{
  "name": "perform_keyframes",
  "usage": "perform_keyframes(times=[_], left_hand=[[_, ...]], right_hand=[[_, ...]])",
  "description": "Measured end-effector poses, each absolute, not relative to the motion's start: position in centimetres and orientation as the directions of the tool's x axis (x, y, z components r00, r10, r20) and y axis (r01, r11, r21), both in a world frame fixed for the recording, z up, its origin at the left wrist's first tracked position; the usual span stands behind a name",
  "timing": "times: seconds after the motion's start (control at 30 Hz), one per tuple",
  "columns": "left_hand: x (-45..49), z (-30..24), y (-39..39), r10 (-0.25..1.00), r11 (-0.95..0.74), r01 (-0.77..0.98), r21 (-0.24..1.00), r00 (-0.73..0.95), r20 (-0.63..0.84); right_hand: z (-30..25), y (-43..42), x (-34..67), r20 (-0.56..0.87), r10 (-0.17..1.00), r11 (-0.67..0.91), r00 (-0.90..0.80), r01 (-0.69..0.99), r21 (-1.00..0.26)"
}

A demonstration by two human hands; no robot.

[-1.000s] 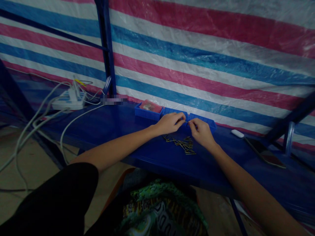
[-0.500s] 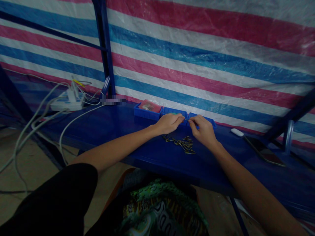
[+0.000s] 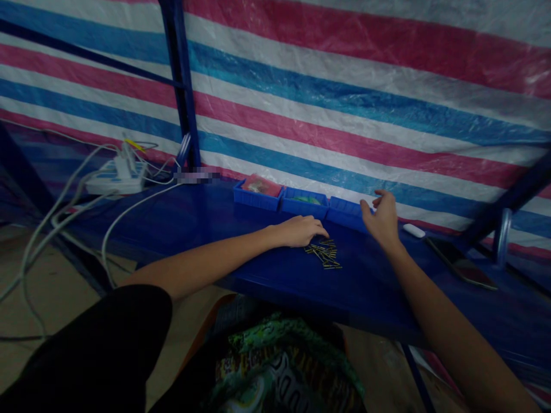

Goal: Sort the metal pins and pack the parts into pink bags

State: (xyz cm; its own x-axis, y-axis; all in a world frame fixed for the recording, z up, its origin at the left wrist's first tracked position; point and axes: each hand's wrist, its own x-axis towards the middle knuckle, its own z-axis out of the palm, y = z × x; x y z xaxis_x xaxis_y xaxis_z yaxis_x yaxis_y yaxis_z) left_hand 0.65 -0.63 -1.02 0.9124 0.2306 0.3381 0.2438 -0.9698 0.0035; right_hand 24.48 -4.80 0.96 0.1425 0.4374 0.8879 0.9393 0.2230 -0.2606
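Note:
My left hand (image 3: 299, 231) reaches palm down over the left side of a loose pile of thin brass-coloured pins (image 3: 323, 253) on the blue table. Its index finger curves over the pile with a gap below it, and nothing shows in its grasp. My right hand (image 3: 383, 221) hovers at the right end of the right blue bin (image 3: 346, 213), thumb and fingers apart, holding nothing that I can see. Left of that stands a middle blue bin (image 3: 303, 204) with something green inside. A third blue bin (image 3: 257, 198) carries a reddish packet (image 3: 263, 185) with small metallic pieces.
A white power strip (image 3: 116, 178) with tangled cables lies at the left. Right of my right hand are a small white oval item (image 3: 414, 230) and a dark phone (image 3: 461, 263). Blue frame posts and a striped plastic sheet (image 3: 327, 120) stand behind the table (image 3: 275, 275).
My hands were together at the bins with a thin piece between them. Now they are apart: the left has come down to the pins, the right has moved right and opened.

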Motion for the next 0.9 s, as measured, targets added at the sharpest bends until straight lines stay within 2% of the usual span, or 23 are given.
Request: perform_keyframes(times=[0.1, 0.23, 0.4, 0.63, 0.9], left_hand=[[0.4, -0.8, -0.2, 0.274, -0.959, 0.284, 0.009, 0.916, 0.295], [-0.1, -0.4, 0.3, 0.326, -0.943, 0.333, 0.011, 0.913, 0.246], [-0.3, -0.6, 0.4, 0.352, -0.932, 0.362, 0.022, 0.889, 0.294], [-0.3, -0.7, 0.8, 0.358, -0.93, 0.366, 0.034, 0.88, 0.313], [-0.1, 0.6, 1.1, 0.377, -0.925, 0.351, 0.148, 0.79, 0.484]], right_hand=[[0.1, -4.5, 22.6, 0.839, 0.537, 0.284, 0.085, 0.919, -0.275], [-1.2, -4.6, 19.7, 0.745, 0.66, 0.411, -0.096, 0.877, -0.251], [-2.4, -4.5, 18.6, 0.603, 0.769, 0.441, -0.214, 0.86, -0.257], [-1.2, -5.3, 18.7, 0.53, 0.825, 0.387, -0.196, 0.88, -0.277], [-0.4, -6.0, 18.0, 0.497, 0.816, 0.451, -0.294, 0.862, -0.23]])
